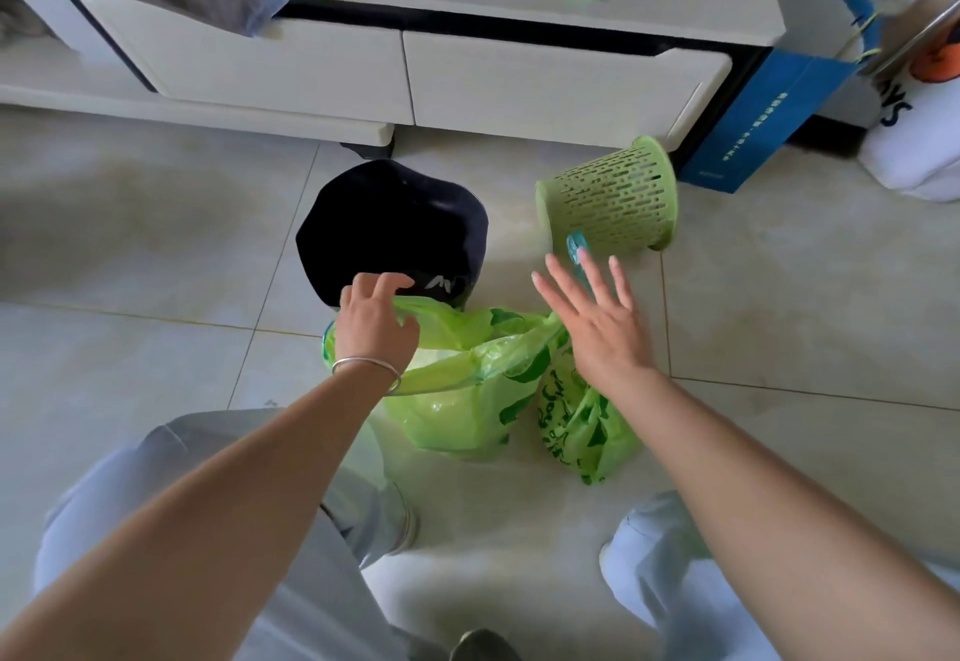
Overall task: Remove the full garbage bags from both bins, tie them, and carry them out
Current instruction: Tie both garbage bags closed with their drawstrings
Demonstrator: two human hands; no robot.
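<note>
Both forearms are reaching out over grey-trousered knees toward two green bags on the tiled floor. Left hand, wearing a silver bangle, is curling its fingers around the open rim of the larger green bag, apparently gripping it. Right hand is hovering flat and spread, holding nothing, just above the smaller printed bag, which is lying beside the larger one. Beyond, the green slotted bin is lying tipped on its side and looks emptied, with a dark cap next to it. Judging from this, a bag is out; tying and carrying out are remaining.
</note>
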